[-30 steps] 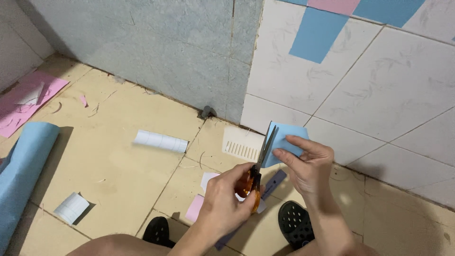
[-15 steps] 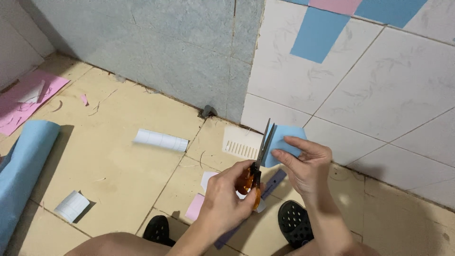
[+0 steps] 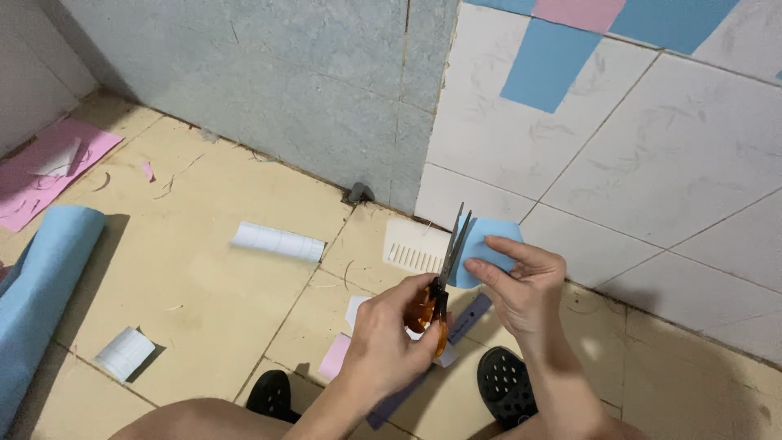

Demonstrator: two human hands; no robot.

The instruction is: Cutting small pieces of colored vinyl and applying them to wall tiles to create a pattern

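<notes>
The person sits low on the tiled floor [image 3: 163, 269], near the wall [image 3: 652, 163]. One large blue roll [image 3: 41, 285] lies far left and one pink sheet [image 3: 49, 171] beyond it. Two white paper rolls [image 3: 277, 241] lie on the floor, and one white drain grate [image 3: 415, 248]. The left hand [image 3: 391, 334] closes on one pair of scissors [image 3: 444, 269], blades narrow around the blue piece [image 3: 485, 248], which the right hand [image 3: 525, 289] pinches. I judge the cut is just begun; most of the piece is uncut.
</notes>
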